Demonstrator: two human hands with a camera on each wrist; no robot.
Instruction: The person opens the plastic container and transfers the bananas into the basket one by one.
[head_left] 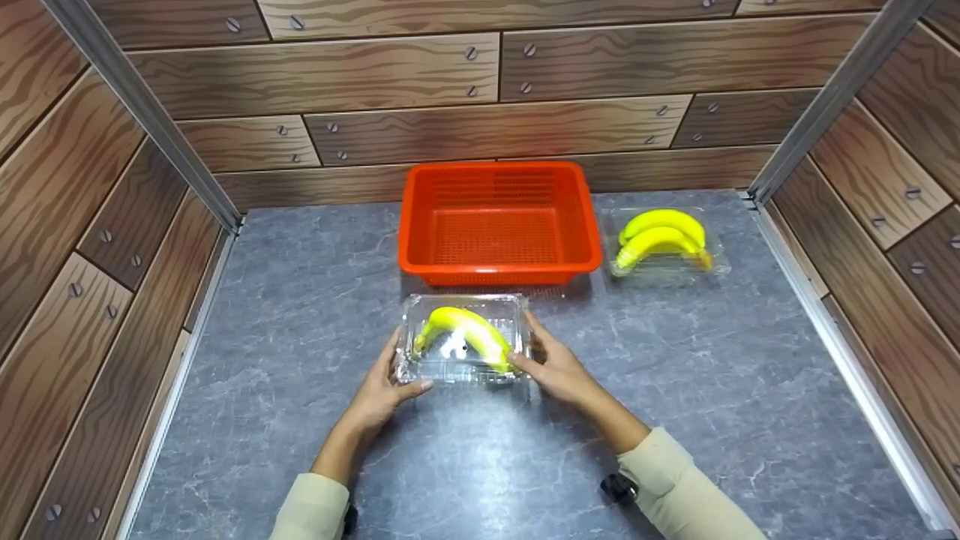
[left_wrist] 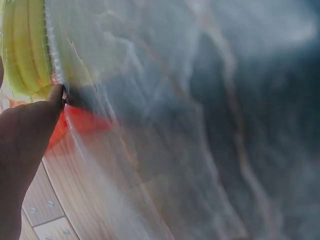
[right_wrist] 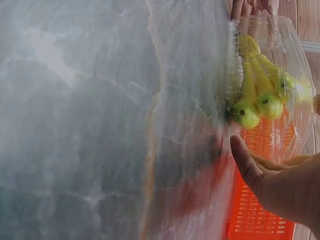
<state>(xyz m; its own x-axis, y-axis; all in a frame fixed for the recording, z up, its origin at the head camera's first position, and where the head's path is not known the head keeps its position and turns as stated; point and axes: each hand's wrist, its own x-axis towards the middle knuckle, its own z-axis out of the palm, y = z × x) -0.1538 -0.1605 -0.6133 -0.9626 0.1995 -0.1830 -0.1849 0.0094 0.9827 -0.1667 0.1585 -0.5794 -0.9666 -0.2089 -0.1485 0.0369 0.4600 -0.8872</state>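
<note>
Between left hand (head_left: 377,395) and right hand (head_left: 559,369), we grip a clear rectangular plastic box (head_left: 454,354) of yellow bananas (head_left: 470,325): likely carrying, next needing steadiness.

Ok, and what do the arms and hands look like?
The left hand and right hand are ungloved. The left sleeve and right sleeve are plain pale beige, ending short of the wrists. A small black object shows at the right sleeve; I can't tell what.
</note>
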